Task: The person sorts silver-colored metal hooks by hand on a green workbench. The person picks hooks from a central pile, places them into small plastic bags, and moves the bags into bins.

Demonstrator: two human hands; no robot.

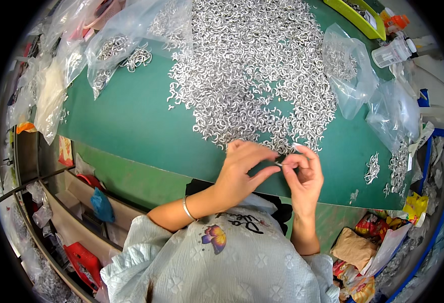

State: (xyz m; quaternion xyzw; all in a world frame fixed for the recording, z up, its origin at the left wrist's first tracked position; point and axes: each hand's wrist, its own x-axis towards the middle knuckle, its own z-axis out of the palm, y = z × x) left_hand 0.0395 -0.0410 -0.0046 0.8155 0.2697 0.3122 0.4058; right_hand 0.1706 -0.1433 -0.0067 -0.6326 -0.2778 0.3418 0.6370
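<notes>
Over the near edge of the green table (126, 126), my two hands meet just below a big heap of small silver curved metal pieces (252, 65). My right hand (305, 177) pinches one small silver metal piece (279, 164) between thumb and fingertips. Its exact shape is too small to make out. Close on the left side of that piece is my left hand (242, 166), its thumb and index finger spread apart around the piece's end. Its other fingers are partly hidden. A silver bangle (187, 208) circles my left wrist.
Clear plastic bags with metal pieces lie left (112, 53) and right (345, 65) of the heap. Small piles (372, 169) sit at the right edge. A yellow-green tray (355, 17) and a clear bottle (393, 53) stand far right. Drawers (80, 202) are lower left.
</notes>
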